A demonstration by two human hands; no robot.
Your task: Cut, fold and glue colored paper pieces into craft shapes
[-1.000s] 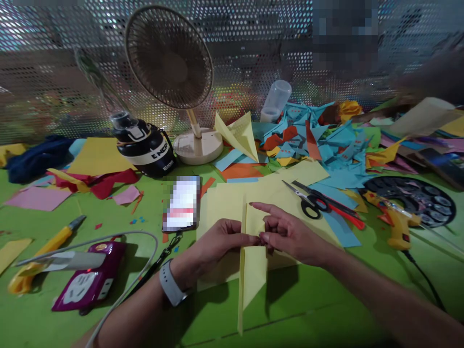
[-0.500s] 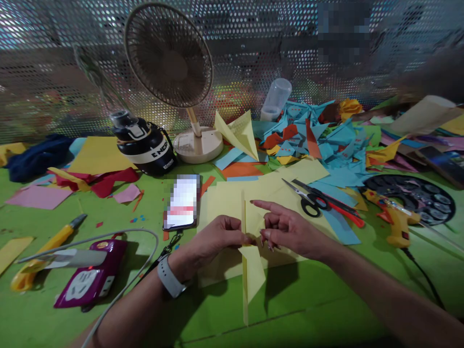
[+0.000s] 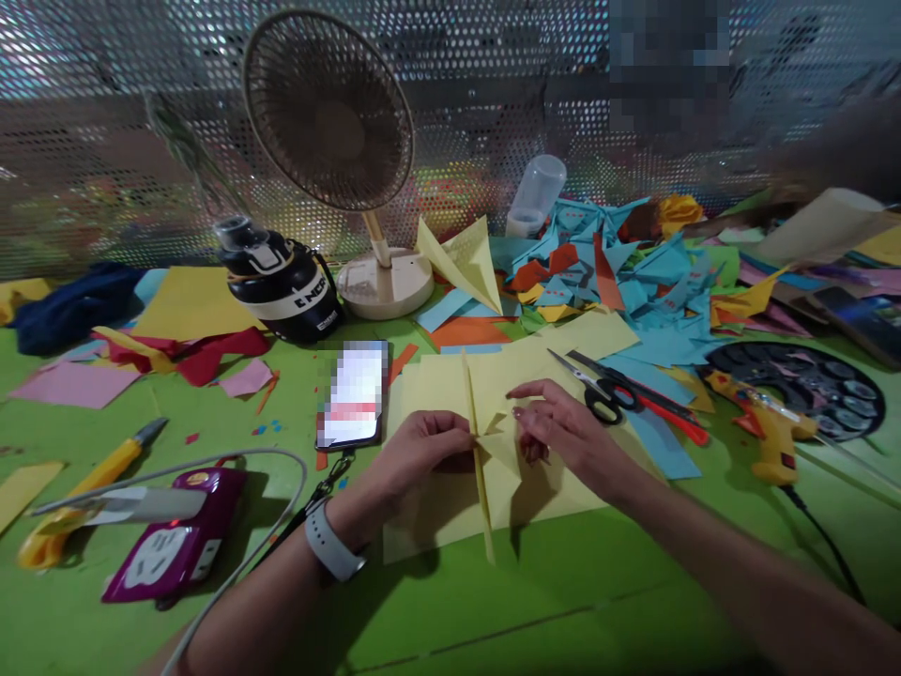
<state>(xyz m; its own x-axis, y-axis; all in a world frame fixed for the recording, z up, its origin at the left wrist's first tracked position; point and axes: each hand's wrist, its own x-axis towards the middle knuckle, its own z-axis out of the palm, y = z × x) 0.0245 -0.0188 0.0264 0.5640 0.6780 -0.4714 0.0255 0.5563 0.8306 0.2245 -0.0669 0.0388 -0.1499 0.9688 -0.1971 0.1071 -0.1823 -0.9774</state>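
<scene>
My left hand [image 3: 429,449] pinches a narrow folded piece of yellow paper [image 3: 481,488] near its middle. The folded paper stands edge-on to me, with small flaps sticking out to its right. Just right of those flaps hovers my right hand [image 3: 559,427], its index finger stretched out and the other fingers loosely bent, with nothing seen in it. Below both hands lie flat yellow sheets [image 3: 422,526] on the green table. Scissors [image 3: 598,390] with black handles rest on the sheets' right side, beside a red-handled tool [image 3: 668,408].
A phone [image 3: 354,394] lies left of the sheets, near a black bottle [image 3: 285,286] and a fan [image 3: 384,282]. Blue folded papers [image 3: 633,263] are heaped behind. A yellow glue gun [image 3: 767,422] sits right; a purple device [image 3: 175,535] with a cable and a yellow cutter [image 3: 105,474] lie left.
The folded paper has turned and its lower end has risen away from me. My right hand has shifted slightly right, off the paper, with its index finger more bent.
</scene>
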